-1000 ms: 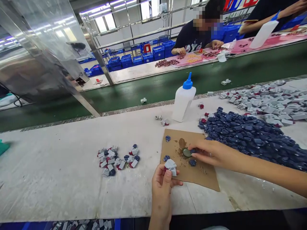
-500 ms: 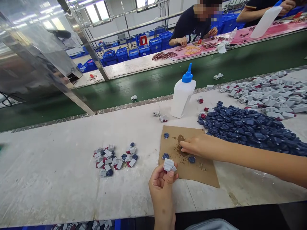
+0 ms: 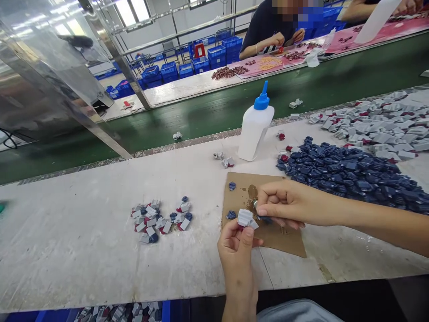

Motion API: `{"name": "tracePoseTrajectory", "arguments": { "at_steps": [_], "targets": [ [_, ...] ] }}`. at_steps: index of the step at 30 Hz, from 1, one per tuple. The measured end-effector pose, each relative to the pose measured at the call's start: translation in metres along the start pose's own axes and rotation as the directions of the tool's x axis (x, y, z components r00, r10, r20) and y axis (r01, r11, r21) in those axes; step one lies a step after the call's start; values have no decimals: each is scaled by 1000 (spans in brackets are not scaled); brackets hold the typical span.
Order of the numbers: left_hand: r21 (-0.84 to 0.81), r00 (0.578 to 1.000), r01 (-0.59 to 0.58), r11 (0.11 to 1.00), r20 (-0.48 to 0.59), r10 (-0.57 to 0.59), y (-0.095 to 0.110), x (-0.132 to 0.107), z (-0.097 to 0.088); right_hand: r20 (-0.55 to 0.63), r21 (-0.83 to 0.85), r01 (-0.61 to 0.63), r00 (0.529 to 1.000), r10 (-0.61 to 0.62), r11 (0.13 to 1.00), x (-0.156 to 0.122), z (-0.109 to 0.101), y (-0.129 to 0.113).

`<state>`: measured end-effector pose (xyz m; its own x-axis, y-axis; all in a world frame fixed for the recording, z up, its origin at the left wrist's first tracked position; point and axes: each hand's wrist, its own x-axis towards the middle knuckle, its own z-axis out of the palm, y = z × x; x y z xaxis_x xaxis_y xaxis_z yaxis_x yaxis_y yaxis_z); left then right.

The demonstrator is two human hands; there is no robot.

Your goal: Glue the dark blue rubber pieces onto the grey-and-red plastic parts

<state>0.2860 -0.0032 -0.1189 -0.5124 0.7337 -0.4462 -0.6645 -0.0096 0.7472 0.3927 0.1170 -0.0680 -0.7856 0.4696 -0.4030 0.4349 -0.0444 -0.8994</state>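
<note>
My left hand pinches a light grey plastic piece with a dark red part under it, held over the near edge of a brown cardboard sheet. Just right of it, my right hand is closed on a small shiny-tipped thing whose kind I cannot make out. On the cardboard a brown wet smear shows beside the right fingertips. Two small dark blue pieces lie along the sheet's left side, and another is partly hidden under my right hand.
A white squeeze bottle with blue nozzle stands behind the cardboard. Heaps of dark blue pieces and grey pieces lie right. Joined pieces cluster left. Beyond the green belt, a person works.
My right hand has lifted from the brown smear, turned, and come closer to my left hand, with a shiny tip now showing. The left hand with the grey piece has moved slightly right and up.
</note>
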Motion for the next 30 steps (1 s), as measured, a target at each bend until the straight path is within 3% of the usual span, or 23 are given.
{"name": "tracePoseTrajectory", "arguments": {
  "at_steps": [10,15,22,25,27,28,30],
  "targets": [
    [47,999,42,998,31,-43,1,-3,-1,-10,-49,34,999,-34,998,-3,6,-4],
    [31,996,74,997,56,-76,0,-2,-1,-46,33,51,998,-49,998,-3,10,-3],
    [-59,995,91,994,52,-88,-9,0,-1,-242,303,197,962,-125,932,9,46,21],
    [98,997,44,994,64,-50,-2,8,-15,-282,268,237,946,-159,934,20,57,28],
    [394,995,-98,914,46,86,12,16,-32,-330,114,296,912,-245,948,22,52,30],
    [576,979,-190,795,45,201,21,20,-43,-384,5,317,876,-291,948,19,46,32],
    [861,893,-299,411,100,439,43,27,-65,-546,-243,256,761,-350,936,4,26,41]
  ]
}}
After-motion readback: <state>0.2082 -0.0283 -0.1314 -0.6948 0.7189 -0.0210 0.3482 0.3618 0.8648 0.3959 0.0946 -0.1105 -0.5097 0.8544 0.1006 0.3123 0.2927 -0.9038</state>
